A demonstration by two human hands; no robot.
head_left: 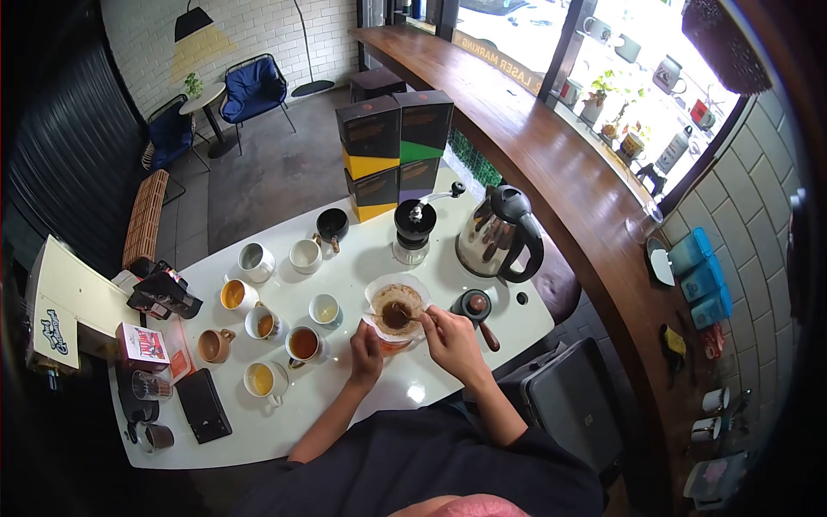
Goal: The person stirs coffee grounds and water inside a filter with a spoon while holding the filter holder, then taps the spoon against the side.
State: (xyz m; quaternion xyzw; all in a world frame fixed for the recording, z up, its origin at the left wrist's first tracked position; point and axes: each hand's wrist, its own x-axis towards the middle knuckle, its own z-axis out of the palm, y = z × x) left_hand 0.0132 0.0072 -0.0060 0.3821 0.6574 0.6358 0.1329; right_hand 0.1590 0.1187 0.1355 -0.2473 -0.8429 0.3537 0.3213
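Note:
A white paper filter (pixel 377 297) sits in a coffee dripper in front of me, with wet brown coffee (pixel 396 315) inside. My right hand (pixel 452 345) pinches a thin spoon (pixel 414 317) whose end dips into the coffee. At the lower left of the dripper, my left hand (pixel 366 353) has its fingers closed against the side, steadying it. Reddish liquid shows in the glass server (pixel 394 346) underneath, mostly hidden by the hands. Just behind stands a manual coffee grinder (pixel 414 226). To the right lies a portafilter-like tool (pixel 475 305) with a wooden handle.
Several cups surround the left side, including one of dark tea-coloured liquid (pixel 303 343) and a yellow one (pixel 260 379). A steel kettle (pixel 500 233) stands back right, stacked boxes (pixel 370 133) behind. A black scale (pixel 204 405) and red-white box (pixel 142 346) lie left.

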